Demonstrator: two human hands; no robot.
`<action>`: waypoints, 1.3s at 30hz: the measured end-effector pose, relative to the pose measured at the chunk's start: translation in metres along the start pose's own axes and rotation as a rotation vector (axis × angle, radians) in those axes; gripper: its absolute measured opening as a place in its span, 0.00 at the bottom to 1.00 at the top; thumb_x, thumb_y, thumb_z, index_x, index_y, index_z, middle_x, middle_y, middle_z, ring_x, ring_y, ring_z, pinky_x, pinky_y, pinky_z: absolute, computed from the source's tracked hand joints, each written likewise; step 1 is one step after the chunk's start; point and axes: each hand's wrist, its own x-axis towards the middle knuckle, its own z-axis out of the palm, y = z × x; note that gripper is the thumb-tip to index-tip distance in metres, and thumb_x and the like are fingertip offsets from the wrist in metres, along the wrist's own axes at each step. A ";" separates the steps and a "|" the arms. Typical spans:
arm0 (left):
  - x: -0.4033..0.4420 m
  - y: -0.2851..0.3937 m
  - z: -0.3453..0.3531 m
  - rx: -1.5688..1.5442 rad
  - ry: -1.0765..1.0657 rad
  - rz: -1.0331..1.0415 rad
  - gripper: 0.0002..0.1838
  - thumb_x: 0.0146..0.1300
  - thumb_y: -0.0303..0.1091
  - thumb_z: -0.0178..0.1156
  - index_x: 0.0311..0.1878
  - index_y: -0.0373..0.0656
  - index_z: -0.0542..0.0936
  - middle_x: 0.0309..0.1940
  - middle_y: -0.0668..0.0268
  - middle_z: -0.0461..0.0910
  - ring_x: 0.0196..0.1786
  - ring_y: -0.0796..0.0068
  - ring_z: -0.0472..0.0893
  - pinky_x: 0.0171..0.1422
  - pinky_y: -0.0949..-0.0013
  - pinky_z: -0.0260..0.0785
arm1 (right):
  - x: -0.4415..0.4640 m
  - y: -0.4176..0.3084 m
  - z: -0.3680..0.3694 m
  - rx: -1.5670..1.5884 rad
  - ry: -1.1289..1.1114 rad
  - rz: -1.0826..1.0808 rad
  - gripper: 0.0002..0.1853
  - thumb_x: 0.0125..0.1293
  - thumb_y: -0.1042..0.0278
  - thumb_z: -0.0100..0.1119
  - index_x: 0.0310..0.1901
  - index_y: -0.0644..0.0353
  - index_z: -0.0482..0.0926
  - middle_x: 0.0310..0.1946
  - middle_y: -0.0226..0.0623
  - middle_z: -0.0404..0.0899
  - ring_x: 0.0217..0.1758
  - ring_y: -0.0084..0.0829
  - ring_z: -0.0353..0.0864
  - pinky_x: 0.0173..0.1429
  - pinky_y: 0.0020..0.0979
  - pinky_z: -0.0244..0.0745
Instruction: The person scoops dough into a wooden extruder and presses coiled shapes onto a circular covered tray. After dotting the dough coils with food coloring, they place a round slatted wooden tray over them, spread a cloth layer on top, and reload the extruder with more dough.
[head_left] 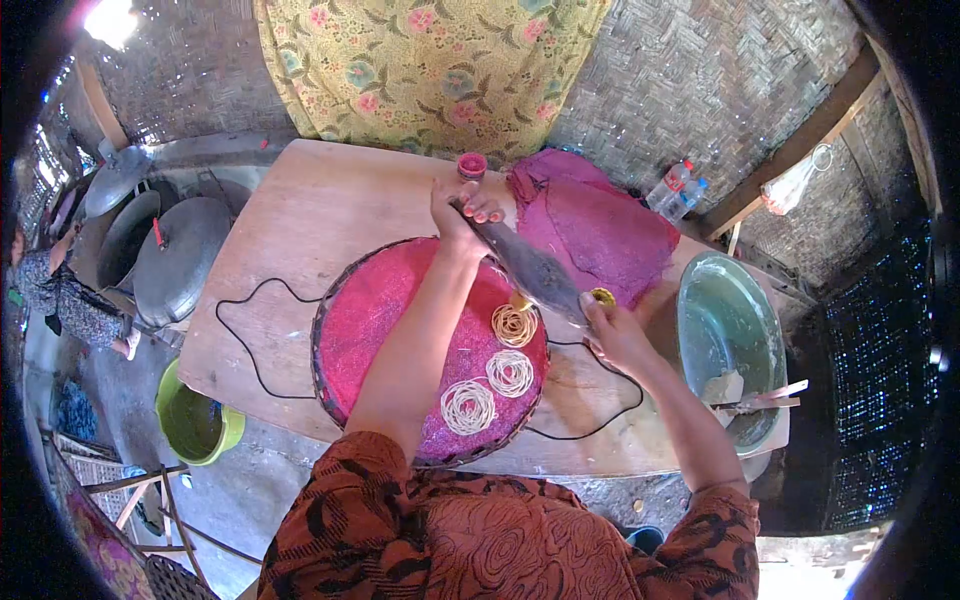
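Observation:
Between my two hands stretches a long dark grey piece point(535, 270), limp-looking and wider in the middle; whether it is cloth or rubber I cannot tell. My left hand point(462, 218) is closed on its upper end, with the fingers curled. At the lower end, my right hand point(618, 338) grips it. Below them lies a round tray point(375, 340) with a pinkish-red surface and dark rim. It holds a yellowish coil of thin strands point(514, 326) and two whitish coils point(468, 407). A small yellow round item point(603, 296) is beside my right hand.
A pink cloth point(600, 225) and small pink-topped jar point(472, 166) are at the table's back. Right stands a green basin point(700, 290) with a knife point(770, 402) across it; behind are plastic bottles point(672, 182). A black cord point(250, 365) crosses the table. Left are pots point(190, 260) and another person point(70, 290).

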 end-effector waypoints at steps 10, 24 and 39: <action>-0.036 0.027 -0.025 -0.033 0.114 0.072 0.32 0.64 0.68 0.31 0.15 0.54 0.60 0.08 0.75 0.57 0.13 0.77 0.60 0.26 0.69 0.56 | 0.011 -0.010 0.015 0.038 -0.218 0.062 0.36 0.67 0.31 0.37 0.21 0.60 0.73 0.11 0.31 0.69 0.14 0.25 0.70 0.21 0.32 0.66; -0.220 -0.013 0.083 2.016 -0.610 0.016 0.27 0.63 0.48 0.56 0.57 0.35 0.68 0.51 0.53 0.75 0.54 0.57 0.75 0.64 0.56 0.63 | -0.127 -0.083 -0.051 -0.270 0.222 -0.818 0.24 0.70 0.45 0.45 0.31 0.58 0.79 0.13 0.38 0.72 0.16 0.38 0.72 0.26 0.39 0.68; -0.217 -0.085 0.149 2.216 -1.211 -0.302 0.14 0.64 0.40 0.52 0.46 0.42 0.78 0.37 0.66 0.81 0.41 0.65 0.80 0.51 0.57 0.69 | -0.197 -0.145 -0.057 0.126 -0.470 -1.135 0.29 0.67 0.47 0.49 0.57 0.67 0.67 0.49 0.47 0.75 0.49 0.47 0.77 0.52 0.36 0.72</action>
